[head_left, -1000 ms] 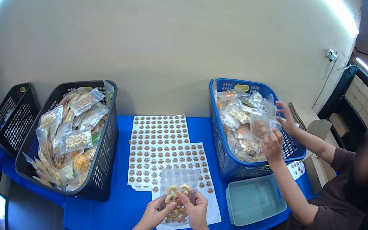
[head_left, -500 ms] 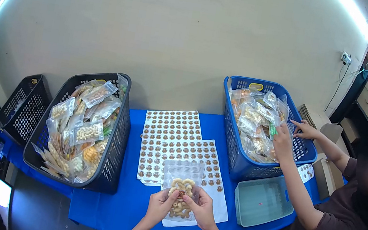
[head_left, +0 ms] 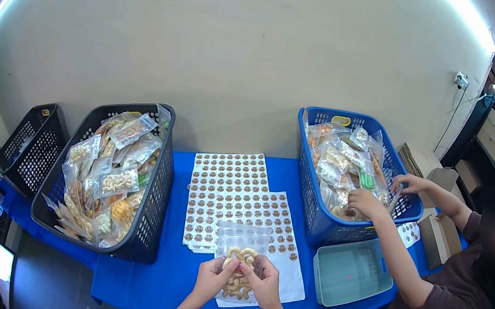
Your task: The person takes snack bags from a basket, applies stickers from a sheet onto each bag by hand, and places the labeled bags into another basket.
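Note:
A clear plastic bag of curved, pale cashew-like snacks (head_left: pixel 235 290) is upright between my hands at the front of the table. My left hand (head_left: pixel 211 280) grips its left side and my right hand (head_left: pixel 264 285) its right side. Both thumbs meet on the bag's front, covering the spot between them. The bag's flat upper part stands above my fingers. Behind it lie overlapping white sheets of round brown stickers (head_left: pixel 236 208), partly hidden by the bag and my hands.
Left stands a black basket (head_left: pixel 154 211) full of snack bags, with a smaller black basket (head_left: pixel 28 146) beyond. At right, a co-worker's hands (head_left: pixel 368 204) reach into a blue basket (head_left: pixel 338 233) of bags. A translucent tray (head_left: pixel 351 274) sits before it on the blue cloth (head_left: pixel 165 284).
My thumbs now cover the round brown sticker seen on the bag earlier. The co-worker's nearer hand has moved down into the blue basket; the other has shifted slightly at its right rim.

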`<move>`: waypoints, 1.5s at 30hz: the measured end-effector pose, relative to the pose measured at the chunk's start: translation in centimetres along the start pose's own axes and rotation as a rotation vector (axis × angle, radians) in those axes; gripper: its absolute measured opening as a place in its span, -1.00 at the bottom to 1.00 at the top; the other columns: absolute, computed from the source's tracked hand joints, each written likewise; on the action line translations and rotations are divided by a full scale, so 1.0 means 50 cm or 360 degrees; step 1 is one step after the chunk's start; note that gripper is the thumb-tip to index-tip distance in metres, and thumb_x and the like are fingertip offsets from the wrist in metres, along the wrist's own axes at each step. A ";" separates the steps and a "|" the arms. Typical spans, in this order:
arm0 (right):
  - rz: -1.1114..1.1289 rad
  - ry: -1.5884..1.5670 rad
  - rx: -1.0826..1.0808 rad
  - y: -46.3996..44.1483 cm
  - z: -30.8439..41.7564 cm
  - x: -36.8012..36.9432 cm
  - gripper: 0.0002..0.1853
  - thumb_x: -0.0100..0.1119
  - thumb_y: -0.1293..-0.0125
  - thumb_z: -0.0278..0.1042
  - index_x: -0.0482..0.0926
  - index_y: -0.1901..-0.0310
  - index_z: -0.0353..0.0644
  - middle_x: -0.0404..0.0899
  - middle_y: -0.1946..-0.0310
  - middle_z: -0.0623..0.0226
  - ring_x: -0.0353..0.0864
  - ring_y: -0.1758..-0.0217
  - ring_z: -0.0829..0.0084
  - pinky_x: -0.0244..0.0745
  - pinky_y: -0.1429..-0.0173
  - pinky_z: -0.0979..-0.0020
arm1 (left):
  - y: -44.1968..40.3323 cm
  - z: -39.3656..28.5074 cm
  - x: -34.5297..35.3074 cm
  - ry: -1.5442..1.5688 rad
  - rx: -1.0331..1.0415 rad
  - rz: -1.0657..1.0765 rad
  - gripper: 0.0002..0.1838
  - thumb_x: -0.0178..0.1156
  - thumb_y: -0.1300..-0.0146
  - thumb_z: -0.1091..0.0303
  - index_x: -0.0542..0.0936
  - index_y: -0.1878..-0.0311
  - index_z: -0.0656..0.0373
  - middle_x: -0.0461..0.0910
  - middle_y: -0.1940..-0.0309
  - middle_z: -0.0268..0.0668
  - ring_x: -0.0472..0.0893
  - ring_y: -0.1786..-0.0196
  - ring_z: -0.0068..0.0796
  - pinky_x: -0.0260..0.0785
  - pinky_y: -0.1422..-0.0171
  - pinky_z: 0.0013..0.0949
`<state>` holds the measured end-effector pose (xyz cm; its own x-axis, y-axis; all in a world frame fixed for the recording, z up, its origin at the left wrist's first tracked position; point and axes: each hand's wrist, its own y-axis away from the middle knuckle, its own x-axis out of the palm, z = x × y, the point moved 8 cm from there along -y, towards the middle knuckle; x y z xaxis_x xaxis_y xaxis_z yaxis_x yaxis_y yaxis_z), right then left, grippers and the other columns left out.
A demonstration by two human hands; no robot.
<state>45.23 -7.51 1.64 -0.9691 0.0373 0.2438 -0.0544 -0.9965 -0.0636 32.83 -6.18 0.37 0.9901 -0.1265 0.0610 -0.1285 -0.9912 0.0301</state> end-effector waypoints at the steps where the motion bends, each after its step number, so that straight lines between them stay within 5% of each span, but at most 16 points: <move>1: -0.0019 0.0001 -0.0005 0.002 0.004 0.000 -0.81 0.14 -0.15 -0.45 0.46 0.22 -0.32 0.51 0.33 0.38 0.46 0.27 0.67 0.39 0.21 0.61 | 0.000 0.005 -0.004 -0.0074 0.0013 -0.0011 -0.72 0.10 -0.21 0.26 0.55 0.29 0.35 0.56 0.49 -0.35 0.44 0.46 -0.77 0.30 0.42 -0.63; 21: -0.0215 -0.0233 0.0039 0.027 0.006 -0.083 -0.80 0.13 -0.16 -0.46 0.43 0.21 -0.34 0.53 0.34 0.32 0.51 0.27 0.61 0.42 0.18 0.58 | 0.025 0.032 0.077 0.0064 -0.0066 0.0385 -0.70 0.22 -0.11 0.23 0.54 0.27 0.32 0.43 0.64 -0.53 0.26 0.59 -0.86 0.03 0.56 -0.66; 33: -0.0006 -0.0056 0.0097 0.048 0.030 -0.097 -0.63 0.15 -0.13 -0.50 0.32 0.04 -0.38 0.46 0.17 0.25 0.47 0.10 0.54 0.41 0.06 0.53 | 0.024 0.000 0.097 -0.0156 0.0043 0.0031 -0.69 0.18 -0.13 0.18 0.58 0.43 0.30 0.47 0.71 -0.45 0.34 0.64 -0.83 0.12 0.63 -0.65; 42: 0.0111 -0.0088 0.0026 0.052 0.048 -0.173 -0.70 0.09 -0.18 -0.50 0.32 0.07 -0.37 0.42 0.21 0.35 0.44 0.13 0.61 0.41 0.09 0.58 | 0.003 0.034 0.163 -0.0134 0.0001 0.0204 -0.63 0.15 -0.16 0.12 0.57 0.40 0.33 0.46 0.71 -0.43 0.31 0.63 -0.80 0.06 0.62 -0.62; 45: 0.0071 0.0068 0.0057 0.047 0.069 -0.212 -0.69 0.12 -0.17 -0.44 0.37 0.08 -0.38 0.48 0.23 0.31 0.47 0.16 0.59 0.43 0.16 0.59 | -0.001 0.027 0.211 -0.0046 0.0032 0.0261 -0.70 0.17 -0.15 0.20 0.54 0.30 0.31 0.51 0.59 -0.40 0.43 0.55 -0.76 0.22 0.55 -0.64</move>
<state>56.21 -10.51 2.22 -0.9798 -0.0048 0.1997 -0.0030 -0.9992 -0.0388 43.36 -7.50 -0.33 0.9573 -0.2871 0.0348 -0.2874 -0.9578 0.0019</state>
